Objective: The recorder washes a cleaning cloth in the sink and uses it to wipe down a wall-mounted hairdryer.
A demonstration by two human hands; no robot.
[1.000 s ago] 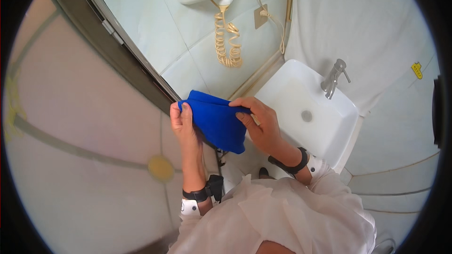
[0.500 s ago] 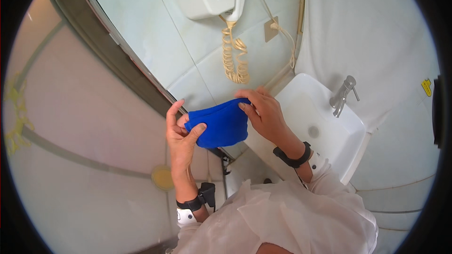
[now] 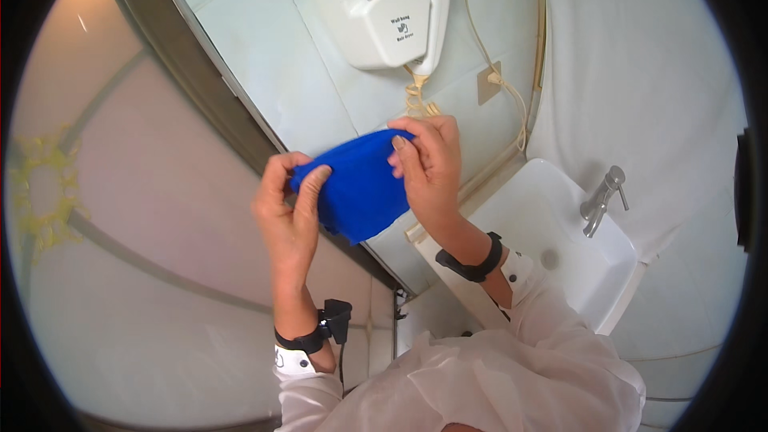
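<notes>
Overall, pale tiled walls take up most of the view, the left one (image 3: 168, 328) with a yellow pattern on it, and a brown frame (image 3: 188, 96) slants down beside it. Next in size, a white curtain (image 3: 640, 56) hangs at the upper right. Below, a sheer pale blouse (image 3: 496, 368) covers the person's body and arms. A white sink (image 3: 580, 296) sits to the right, near the right forearm. Up on the tiles is a white hair dryer (image 3: 392, 32), its coiled cord partly hidden behind the right hand.

A blue cloth (image 3: 360, 188) is held up in the air between the two hands, below the dryer and left of the sink, with a fold along its upper edge. The left hand (image 3: 288, 208) pinches its left edge, thumb on the near face and fingers behind. The right hand (image 3: 432, 164) pinches its upper right corner between thumb and fingers.

Smaller still, a metal tap (image 3: 602, 202) stands at the sink, and a socket (image 3: 487, 86) with a plugged-in cable is on the wall. Black straps (image 3: 478, 264) circle both wrists, the left one carrying a small black box (image 3: 337, 321). Smallest is the round drain (image 3: 550, 258) in the basin.
</notes>
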